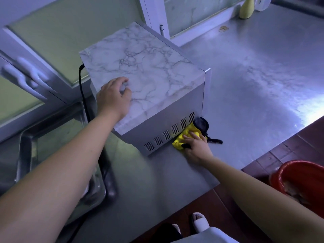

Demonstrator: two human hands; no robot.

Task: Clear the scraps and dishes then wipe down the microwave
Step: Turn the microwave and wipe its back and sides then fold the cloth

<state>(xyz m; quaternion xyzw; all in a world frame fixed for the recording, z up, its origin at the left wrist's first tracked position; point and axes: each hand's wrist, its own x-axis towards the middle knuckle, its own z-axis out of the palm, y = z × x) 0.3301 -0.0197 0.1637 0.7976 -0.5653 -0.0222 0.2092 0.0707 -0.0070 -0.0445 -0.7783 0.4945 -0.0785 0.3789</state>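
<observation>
At the bottom edge of the frame a white open-toed slipper (199, 221) stands on the dark red tiled floor (219, 204), and a round red plastic bucket (298, 176) sits at lower right. Above them runs the brushed stainless-steel counter (254, 76), with a steel sink basin (26, 155) sunk into it at lower left.

Just right of centre, the right hand (196, 148) presses a fluffy yellow microfibre cloth with black trim (184, 137) against the lower front corner of the microwave's side; its grip is apart, fingers laid straight over the cloth.

The silver box-shaped microwave with a white marble-patterned top (149, 71) stands on the counter at centre frame, turned at an angle. Its grey side panel shows 1 row of slotted vents along the bottom edge.

The left hand (112, 97) rests on the near left part of the marbled top, its grip loose and closed on nothing.

A black power cord (81, 88) drops from the microwave's back corner. At upper right, a pale yellow bottle (246, 7) stands by the window frame (157, 18).
</observation>
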